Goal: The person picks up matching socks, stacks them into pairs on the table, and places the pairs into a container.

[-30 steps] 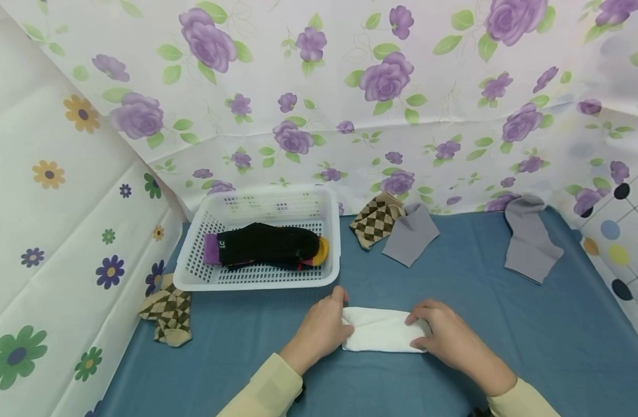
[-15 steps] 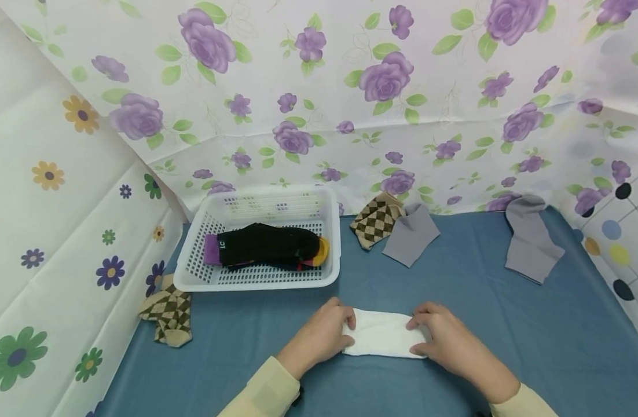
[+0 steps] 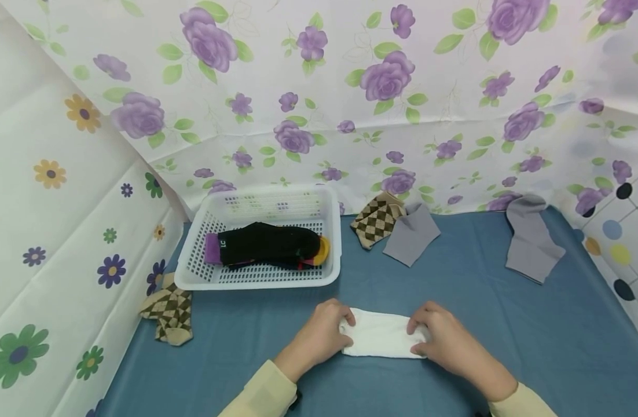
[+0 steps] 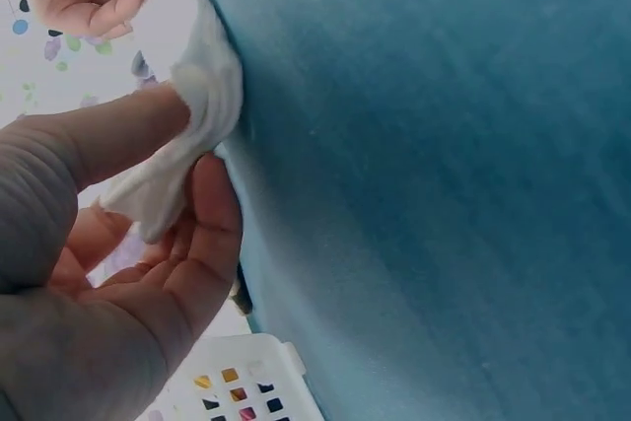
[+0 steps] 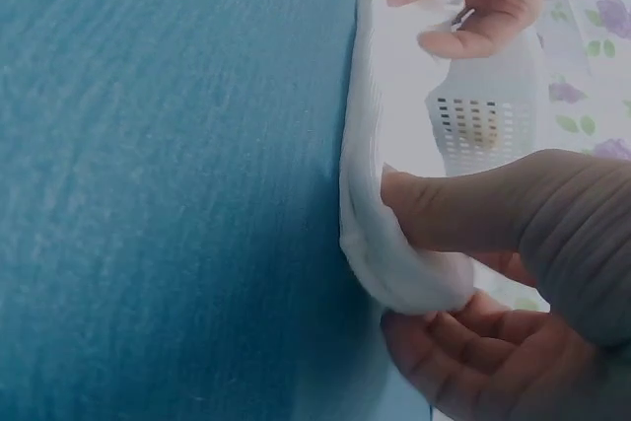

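Furthest left, a white sheet printed with multicoloured flowers (image 3: 76,214) is sloping down to the blue tabletop (image 3: 225,341), well apart from the left hand (image 3: 323,333). Near the sheet's foot, well to the left of that hand, a brown-and-cream checkered sock (image 3: 173,313) is lying crumpled. Beyond the left hand and leftward of it, a white perforated basket (image 3: 256,286) is standing with a black bundle (image 3: 267,244) inside, purple fabric (image 3: 212,249) peeking out at its left end and yellow fabric (image 3: 323,251) at its right. The left hand is pinching the left end of a folded white cloth (image 3: 380,335), its thumb pressing one face and its fingers curling round the other. The cloth is lying stretched between the two hands. Beyond it, well apart, a second checkered sock (image 3: 375,223) is lying with a grey sock (image 3: 413,236) touching its right side. The right hand (image 3: 445,337) is gripping the cloth's right end between thumb and fingers. Well beyond that hand and to its right, another grey sock (image 3: 531,243) is lying near the purple-rose sheet (image 3: 319,87) that is hanging behind everything.
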The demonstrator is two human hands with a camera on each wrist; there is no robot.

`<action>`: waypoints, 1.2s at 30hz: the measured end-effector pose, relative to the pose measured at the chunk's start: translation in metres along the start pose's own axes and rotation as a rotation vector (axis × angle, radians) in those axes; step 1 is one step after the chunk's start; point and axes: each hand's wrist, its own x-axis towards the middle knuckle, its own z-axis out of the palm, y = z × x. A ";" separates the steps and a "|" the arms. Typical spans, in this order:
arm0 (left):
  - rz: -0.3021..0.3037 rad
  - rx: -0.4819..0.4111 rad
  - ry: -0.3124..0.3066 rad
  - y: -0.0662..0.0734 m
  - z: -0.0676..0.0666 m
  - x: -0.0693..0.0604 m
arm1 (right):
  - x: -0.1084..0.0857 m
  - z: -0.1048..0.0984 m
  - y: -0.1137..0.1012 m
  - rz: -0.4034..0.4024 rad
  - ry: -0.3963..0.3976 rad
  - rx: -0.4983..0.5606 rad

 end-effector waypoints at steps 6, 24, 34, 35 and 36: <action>0.031 -0.058 0.048 0.000 -0.004 -0.002 | -0.003 -0.001 0.002 -0.073 0.035 0.017; 0.317 -0.101 0.492 0.013 -0.027 -0.010 | -0.004 -0.030 -0.004 -0.304 0.368 0.044; 0.328 -0.142 0.585 0.012 -0.054 -0.017 | 0.004 -0.057 -0.036 -0.342 0.333 0.041; 0.312 -0.147 0.591 0.011 -0.059 -0.017 | 0.007 -0.060 -0.041 -0.353 0.323 0.039; 0.296 -0.155 0.596 0.010 -0.063 -0.018 | 0.009 -0.063 -0.046 -0.364 0.316 0.036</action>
